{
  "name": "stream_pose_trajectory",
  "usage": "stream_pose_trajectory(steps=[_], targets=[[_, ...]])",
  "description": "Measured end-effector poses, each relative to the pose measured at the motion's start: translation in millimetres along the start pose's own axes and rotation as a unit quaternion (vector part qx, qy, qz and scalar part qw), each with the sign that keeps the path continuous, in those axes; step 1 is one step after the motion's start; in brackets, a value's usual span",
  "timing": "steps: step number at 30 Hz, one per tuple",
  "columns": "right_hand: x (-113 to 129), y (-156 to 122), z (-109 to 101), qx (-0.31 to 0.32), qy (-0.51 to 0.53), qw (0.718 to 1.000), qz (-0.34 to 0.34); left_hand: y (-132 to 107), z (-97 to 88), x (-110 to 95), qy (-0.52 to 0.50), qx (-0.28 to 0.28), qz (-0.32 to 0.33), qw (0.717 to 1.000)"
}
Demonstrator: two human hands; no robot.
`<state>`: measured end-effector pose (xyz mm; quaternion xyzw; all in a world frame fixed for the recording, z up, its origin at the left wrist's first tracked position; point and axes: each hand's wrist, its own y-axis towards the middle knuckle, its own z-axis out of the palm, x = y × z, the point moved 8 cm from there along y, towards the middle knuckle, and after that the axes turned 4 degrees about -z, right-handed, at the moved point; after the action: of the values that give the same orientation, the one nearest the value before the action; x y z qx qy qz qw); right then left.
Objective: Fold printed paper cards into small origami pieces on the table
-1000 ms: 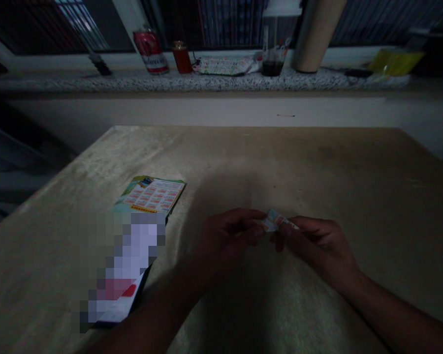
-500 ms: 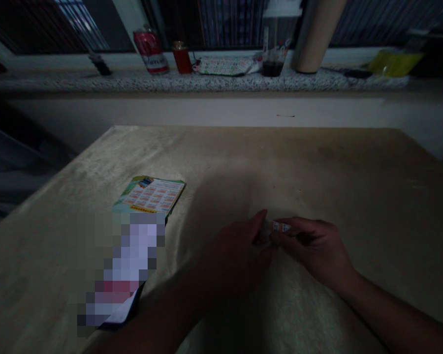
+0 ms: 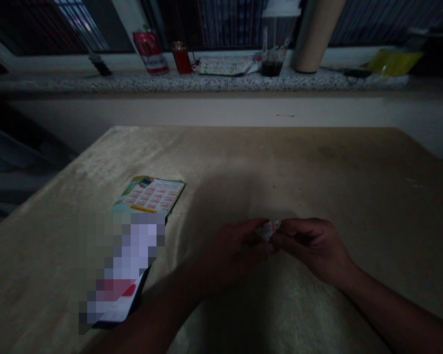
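Observation:
A small piece of printed paper [image 3: 268, 230], whitish with red and dark marks and seemingly folded, is held up just above the table between both hands. My right hand [image 3: 317, 250] pinches its right side between thumb and fingertips. From the left, my left hand [image 3: 236, 250] closes its fingers and thumb around the other side; shadow hides part of that grip. To the left lies a green-edged printed card [image 3: 153, 194] with rows of red and white boxes. Below it rests a phone [image 3: 121, 309] with a lit screen, mostly blurred out, near my left forearm.
The table [image 3: 372, 196] has a beige cover and reaches to the wall below a window. Along the stone sill [image 3: 125, 83] stand a red can [image 3: 150, 51], a red jar [image 3: 181, 58], a cup with dark liquid [image 3: 273, 66], a cardboard tube [image 3: 317, 39] and a yellow item [image 3: 395, 63].
My left fingers have come in closer and now close on the paper's left side. The paper has shifted slightly left and shows more between the hands. Card and phone stay put.

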<state>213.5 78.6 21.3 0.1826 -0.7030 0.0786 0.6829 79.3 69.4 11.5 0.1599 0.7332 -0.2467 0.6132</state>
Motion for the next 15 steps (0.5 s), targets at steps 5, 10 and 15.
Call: stream_pose_trajectory(steps=[5,10,15], targets=[[4,-1,0,0.002,-0.064,0.998,-0.028,1,-0.2,3,0.009,-0.013,-0.006,1.000],[7,-4,-12,-0.088,-0.192,0.976,-0.053,-1,-6.1,-3,0.187,-0.123,0.010,0.975],[8,-4,-11,-0.091,-0.151,0.983,-0.053,-6,-1.1,-15,0.264,-0.169,0.105,0.944]])
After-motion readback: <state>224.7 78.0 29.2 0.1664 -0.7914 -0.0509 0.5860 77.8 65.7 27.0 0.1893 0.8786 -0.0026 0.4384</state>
